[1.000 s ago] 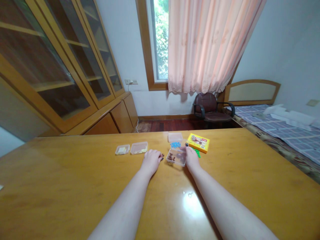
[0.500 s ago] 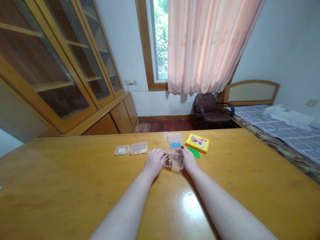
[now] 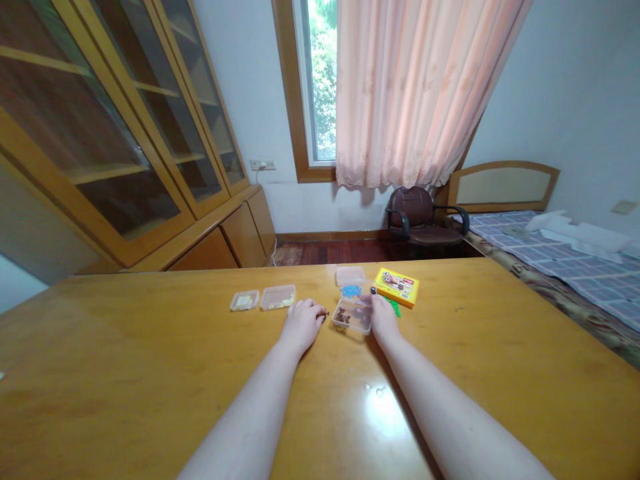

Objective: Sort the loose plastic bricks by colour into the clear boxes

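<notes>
My right hand [image 3: 384,317] grips the right side of a clear plastic box [image 3: 359,325], which is slightly tilted. Several small brown pieces [image 3: 343,316] lie toward the box's left end. To the left of it, my left hand [image 3: 301,324] pinches a tiny brown piece [image 3: 327,314] between thumb and fingers, low over the table. Blue pieces [image 3: 351,291] lie in a heap just beyond the box. Green pieces [image 3: 393,307] show past my right hand, which partly hides them.
A yellow box [image 3: 397,287] with a printed picture lies behind the green pieces. Farther back is another clear container [image 3: 350,275]. Left of my hands sit two clear trays, a larger tray [image 3: 270,300] and a smaller one, holding pale pieces. The wooden table [image 3: 150,373] spreads beneath everything.
My left hand has left the box and moved a little left with a brown piece. My right hand and the box have shifted slightly right.
</notes>
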Demonstrator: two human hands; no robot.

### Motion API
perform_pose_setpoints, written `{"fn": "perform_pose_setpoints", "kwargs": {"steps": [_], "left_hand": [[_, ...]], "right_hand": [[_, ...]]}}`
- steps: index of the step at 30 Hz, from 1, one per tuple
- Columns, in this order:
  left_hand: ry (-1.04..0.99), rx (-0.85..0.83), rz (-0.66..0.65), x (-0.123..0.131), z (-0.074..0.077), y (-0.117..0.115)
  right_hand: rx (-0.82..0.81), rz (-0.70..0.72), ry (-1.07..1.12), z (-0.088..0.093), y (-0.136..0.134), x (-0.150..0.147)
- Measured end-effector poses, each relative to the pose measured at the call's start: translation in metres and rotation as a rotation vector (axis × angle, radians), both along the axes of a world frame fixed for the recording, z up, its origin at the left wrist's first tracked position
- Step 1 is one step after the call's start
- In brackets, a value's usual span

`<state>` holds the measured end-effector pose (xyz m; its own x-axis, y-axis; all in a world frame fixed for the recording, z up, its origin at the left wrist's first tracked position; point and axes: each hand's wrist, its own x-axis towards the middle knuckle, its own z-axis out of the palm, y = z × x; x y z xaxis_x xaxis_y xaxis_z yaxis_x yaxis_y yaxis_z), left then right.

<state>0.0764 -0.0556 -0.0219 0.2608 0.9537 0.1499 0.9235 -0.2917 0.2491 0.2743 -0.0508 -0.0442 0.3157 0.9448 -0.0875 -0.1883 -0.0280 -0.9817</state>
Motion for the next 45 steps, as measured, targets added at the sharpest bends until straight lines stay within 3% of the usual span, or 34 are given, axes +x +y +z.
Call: {"fn": "perform_pose_setpoints", "kwargs": {"steps": [17,22,26,30,37,45], "left_hand": [[0.078,-0.037,0.049,0.001,-0.001,0.003],[-0.104,0.139,0.044,0.0,0.007,-0.001],[-0.241,0.245,-0.058,0.007,0.012,-0.009],[-0.197,0.193,-0.163,0.015,0.008,-0.014],[-0.045,0.124,0.019,0.004,0.0,-0.003],[0.016,0.044,-0.035,0.002,-0.007,-0.001]], "right_hand": [[-0.004,0.013,-0.005,-0.001,0.001,0.0],[0.03,0.024,-0.007,-0.007,0.002,0.0],[0.068,0.068,-0.027,-0.009,0.001,-0.004],[0.078,0.115,-0.026,-0.011,-0.001,-0.007],[0.077,0.033,-0.024,-0.014,0.004,-0.001],[0.07,0.011,0.013,-0.011,0.004,-0.002]]}}
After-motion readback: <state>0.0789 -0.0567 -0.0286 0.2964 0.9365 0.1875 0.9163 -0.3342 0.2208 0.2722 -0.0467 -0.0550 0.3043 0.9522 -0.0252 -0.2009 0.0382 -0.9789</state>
